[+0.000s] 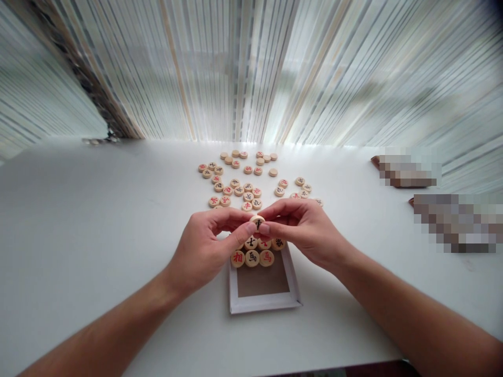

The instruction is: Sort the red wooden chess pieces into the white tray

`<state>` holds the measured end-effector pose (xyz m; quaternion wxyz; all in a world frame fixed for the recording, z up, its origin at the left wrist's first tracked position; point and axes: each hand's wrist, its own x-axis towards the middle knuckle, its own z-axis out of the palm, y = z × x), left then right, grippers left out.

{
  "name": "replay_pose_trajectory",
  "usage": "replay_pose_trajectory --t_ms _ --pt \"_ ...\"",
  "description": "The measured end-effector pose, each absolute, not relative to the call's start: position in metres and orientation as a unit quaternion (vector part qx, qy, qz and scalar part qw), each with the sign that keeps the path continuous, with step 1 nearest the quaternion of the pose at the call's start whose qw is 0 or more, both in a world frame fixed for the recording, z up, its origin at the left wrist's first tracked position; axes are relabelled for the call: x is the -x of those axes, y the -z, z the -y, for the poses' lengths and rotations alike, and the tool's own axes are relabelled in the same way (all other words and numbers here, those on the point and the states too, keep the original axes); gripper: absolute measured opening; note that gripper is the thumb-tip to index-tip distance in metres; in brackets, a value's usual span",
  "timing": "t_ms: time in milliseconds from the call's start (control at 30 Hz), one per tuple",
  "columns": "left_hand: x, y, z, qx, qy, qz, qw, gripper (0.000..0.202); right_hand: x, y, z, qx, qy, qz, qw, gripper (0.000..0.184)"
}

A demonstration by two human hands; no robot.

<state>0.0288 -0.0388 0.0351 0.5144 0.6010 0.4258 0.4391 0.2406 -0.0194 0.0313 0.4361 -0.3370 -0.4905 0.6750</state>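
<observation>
Between the fingertips of both hands is a round wooden Chinese chess piece [257, 223] with a black character facing me. My left hand [210, 242] pinches its left side, and my right hand [301, 225] pinches its right side. Just below the hands lies a shallow white box [259, 303] with a brown bottom. Two rows of pieces sit in its far part; a red-marked piece [238, 258], a black-marked piece [252, 258] and another red one [266, 257] form the nearer row. My fingers partly cover the farther row.
Many loose chess pieces [248, 197] are scattered on the white table [137, 235] beyond my hands, some face down. Two brown objects, mostly pixelated, lie at the right, one farther [393, 175] and one nearer [440, 220]. String curtains [259, 68] hang behind the table.
</observation>
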Motion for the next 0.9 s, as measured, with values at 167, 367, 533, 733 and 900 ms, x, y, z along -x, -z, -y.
replay_pose_trajectory --t_ms 167,367,533,733,900 --pt "-0.0304 -0.0356 0.0391 -0.581 -0.451 -0.419 0.533 0.023 -0.242 -0.0311 0.0198 0.346 -0.672 0.492 0.432 0.029" --pt "-0.032 -0.038 0.0399 -0.581 -0.449 -0.42 0.534 0.025 -0.242 -0.0314 0.0202 0.353 -0.671 0.487 0.433 0.03" --pt "-0.0328 -0.0375 0.0409 -0.598 -0.462 -0.44 0.486 0.018 -0.24 -0.0324 0.0224 0.361 -0.654 0.5 0.439 0.031" --pt "-0.0329 -0.0375 0.0413 -0.621 -0.471 -0.456 0.43 0.01 -0.2367 -0.0333 0.0257 0.387 -0.631 0.505 0.444 0.033" --pt "-0.0332 -0.0369 0.042 -0.628 -0.465 -0.456 0.426 0.01 -0.2346 -0.0318 0.0265 0.391 -0.639 0.49 0.445 0.029"
